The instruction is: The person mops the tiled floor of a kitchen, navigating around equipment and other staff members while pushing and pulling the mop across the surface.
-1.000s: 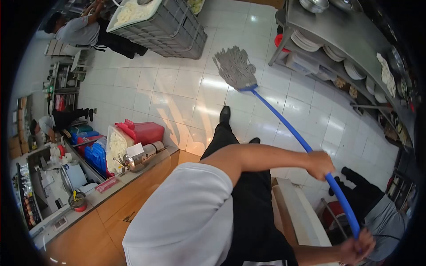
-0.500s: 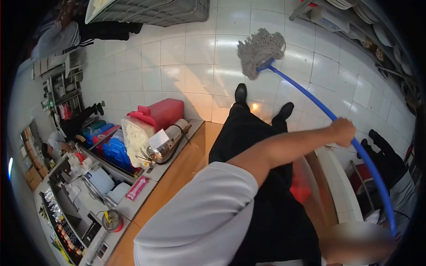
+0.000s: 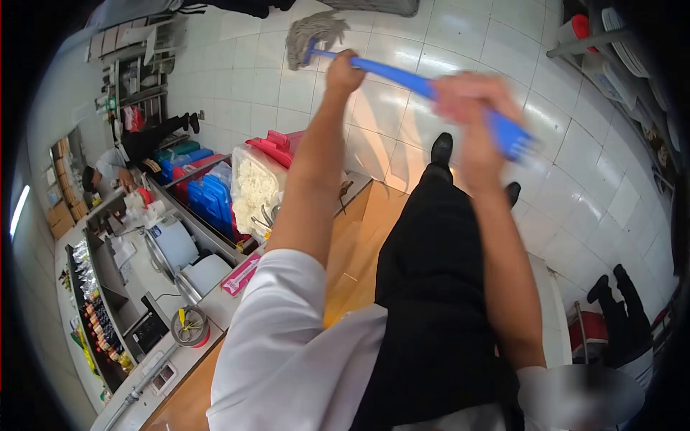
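Observation:
A mop with a blue handle (image 3: 399,77) and a grey string head (image 3: 305,34) reaches across the tiled floor, its head at the top of the view. My left hand (image 3: 346,72) is closed round the handle, close to the mop head. Nearer the handle's top end, my right hand (image 3: 480,100) wraps round it; motion smears its fingers. The handle's end sticks out past my right hand, above my shoes.
On my left runs a counter with a tub of white shredded food (image 3: 257,188), a red lid (image 3: 277,147) and blue containers (image 3: 210,201). Shelving with plates (image 3: 624,42) stands at the right. Other people are at the left and lower right. A grey crate (image 3: 384,6) sits at the top edge.
My left hand has moved from the handle's middle to near the mop head, and my right hand has come into clear view on the handle. The mop head has shifted left and farther away.

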The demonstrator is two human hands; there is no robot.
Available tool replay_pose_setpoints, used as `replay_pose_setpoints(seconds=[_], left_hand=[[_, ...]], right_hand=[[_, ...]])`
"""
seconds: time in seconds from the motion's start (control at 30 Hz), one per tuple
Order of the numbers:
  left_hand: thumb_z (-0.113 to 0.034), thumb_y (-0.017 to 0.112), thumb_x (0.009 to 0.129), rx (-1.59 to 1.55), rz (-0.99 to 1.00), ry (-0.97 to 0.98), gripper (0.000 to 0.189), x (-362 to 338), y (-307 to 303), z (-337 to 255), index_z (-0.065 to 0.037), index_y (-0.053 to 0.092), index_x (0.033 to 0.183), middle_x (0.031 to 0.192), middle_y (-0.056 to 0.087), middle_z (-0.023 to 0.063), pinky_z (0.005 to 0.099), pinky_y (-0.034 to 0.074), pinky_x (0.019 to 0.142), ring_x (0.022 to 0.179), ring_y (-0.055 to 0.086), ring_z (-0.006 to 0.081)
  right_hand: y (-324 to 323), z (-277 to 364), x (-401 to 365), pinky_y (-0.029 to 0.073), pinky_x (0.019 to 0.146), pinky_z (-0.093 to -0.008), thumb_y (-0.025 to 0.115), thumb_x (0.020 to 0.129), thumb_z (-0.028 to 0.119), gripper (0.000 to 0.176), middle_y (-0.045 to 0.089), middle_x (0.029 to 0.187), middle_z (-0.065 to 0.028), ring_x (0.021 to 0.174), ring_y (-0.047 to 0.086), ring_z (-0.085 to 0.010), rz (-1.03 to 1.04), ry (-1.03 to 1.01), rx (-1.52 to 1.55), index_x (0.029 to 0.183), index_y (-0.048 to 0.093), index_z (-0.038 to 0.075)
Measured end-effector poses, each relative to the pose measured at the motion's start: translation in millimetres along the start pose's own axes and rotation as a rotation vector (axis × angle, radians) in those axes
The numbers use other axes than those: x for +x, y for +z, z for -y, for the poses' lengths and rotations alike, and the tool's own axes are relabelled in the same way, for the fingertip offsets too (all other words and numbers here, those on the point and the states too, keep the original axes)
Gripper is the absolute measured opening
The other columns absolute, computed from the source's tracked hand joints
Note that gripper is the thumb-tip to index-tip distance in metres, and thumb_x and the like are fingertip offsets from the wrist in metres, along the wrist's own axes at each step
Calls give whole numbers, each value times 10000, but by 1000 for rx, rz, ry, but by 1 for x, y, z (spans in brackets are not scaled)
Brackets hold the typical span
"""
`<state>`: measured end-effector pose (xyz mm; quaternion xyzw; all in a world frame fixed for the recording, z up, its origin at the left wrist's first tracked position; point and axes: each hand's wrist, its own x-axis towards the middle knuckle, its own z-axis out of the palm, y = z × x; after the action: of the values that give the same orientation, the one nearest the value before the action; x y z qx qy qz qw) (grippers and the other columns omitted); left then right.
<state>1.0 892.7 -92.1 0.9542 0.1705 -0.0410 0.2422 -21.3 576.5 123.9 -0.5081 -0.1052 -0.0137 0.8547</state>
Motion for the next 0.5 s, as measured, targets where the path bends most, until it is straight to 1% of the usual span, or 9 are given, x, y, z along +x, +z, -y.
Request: replay_pose_setpoints(seconds=[0.03,0.1,0.27,0.33,0.37,0.4,0.43,0.47,0.5], left_hand=[[-272,782,762,72,34,-100,319,-2,-12,-2,-58,700,984,1062,712,225,458,545,905,1060,664,416],[-279,787,760,81,10,-43,325,-10,-14,-16,-67,700,991,1078,714,218,468,543,924,1103,649,420],[-307,730,801,337,114,164,282,-25,73,-69,-78,713,964,1082,719,205,487,520,978,1141,632,420],[-283,652,845,391,231,303,232,-48,117,-134,-75,734,909,1001,725,200,470,506,982,1030,661,402],[-290,677,835,311,249,327,242,-61,145,-166,-58,721,784,880,716,194,505,520,868,911,664,408],[-216,657,794,337,344,437,161,-71,174,-201,-72,726,772,859,715,181,507,526,864,905,673,399],[-195,650,760,228,455,352,138,-85,205,-242,-93,735,800,864,714,175,513,532,851,901,679,397],[-205,659,742,221,436,571,154,-99,230,-285,-118,746,835,889,717,158,507,540,839,914,687,380],[-204,665,727,220,473,593,171,-118,249,-340,-134,752,857,904,719,140,508,539,817,906,695,358]], right_hand=[[11,-18,-5,462,660,-250,622,978,77,73,626,817,-33,737,587,-90,16,94,13,918,632,35],[8,-50,-9,448,665,-242,645,986,116,127,635,808,-31,739,574,-78,61,224,22,901,650,22],[-110,-47,-30,451,727,-260,700,956,128,134,639,797,-29,785,586,-105,-113,360,-70,935,708,-4],[-188,-17,-58,489,897,-322,669,940,85,114,656,926,-79,908,639,-182,-292,436,126,962,708,-20],[-233,5,-72,476,971,-358,629,943,39,92,653,999,-104,978,646,-226,-368,423,131,952,705,-11],[-286,24,-92,446,1039,-397,602,959,33,99,649,1026,-115,1035,632,-255,-328,344,-180,985,694,5],[-334,55,-102,404,1114,-470,569,989,63,134,646,1054,-126,1107,616,-280,-454,387,215,1069,670,23],[-380,92,-112,348,1170,-531,538,1023,128,187,651,1117,-153,1182,597,-302,-436,361,150,1153,636,36],[-434,124,-124,297,1202,-553,490,1051,178,236,658,1175,-179,1228,587,-324,-380,323,142,1191,625,44]])
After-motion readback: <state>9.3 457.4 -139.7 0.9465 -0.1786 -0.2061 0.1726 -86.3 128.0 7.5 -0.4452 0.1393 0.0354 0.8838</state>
